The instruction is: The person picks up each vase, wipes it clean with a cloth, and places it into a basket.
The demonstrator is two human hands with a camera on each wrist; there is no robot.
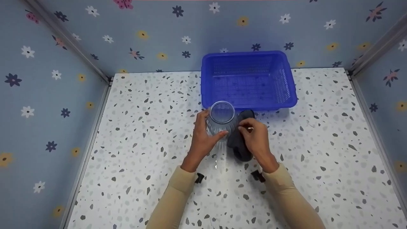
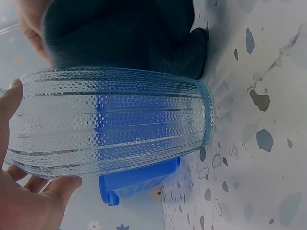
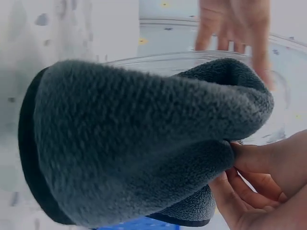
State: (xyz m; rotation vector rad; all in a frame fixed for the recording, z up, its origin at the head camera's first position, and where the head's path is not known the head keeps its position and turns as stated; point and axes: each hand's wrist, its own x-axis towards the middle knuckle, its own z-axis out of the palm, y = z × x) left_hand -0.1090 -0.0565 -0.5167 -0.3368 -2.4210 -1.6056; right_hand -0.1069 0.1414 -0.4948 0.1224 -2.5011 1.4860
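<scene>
A clear ribbed glass vase (image 1: 219,125) stands upright on the speckled tabletop, its round mouth facing up in the head view. My left hand (image 1: 203,135) grips its side near the top, thumb in front and fingers around the far side. Dotted texture runs between the ribs of the vase (image 2: 110,120) in the left wrist view. A dark grey cloth (image 1: 239,143) hangs beside the vase on its right. My right hand (image 1: 257,136) pinches that cloth between thumb and fingertips. Up close, the cloth (image 3: 134,139) looks fuzzy, folded over, with a black bound edge.
Behind the vase, a blue plastic basket (image 1: 248,92) with perforated sides stands against the flowered back wall (image 1: 159,35). Flowered panels (image 1: 41,105) also close off the left and right of the white speckled tabletop (image 1: 143,143).
</scene>
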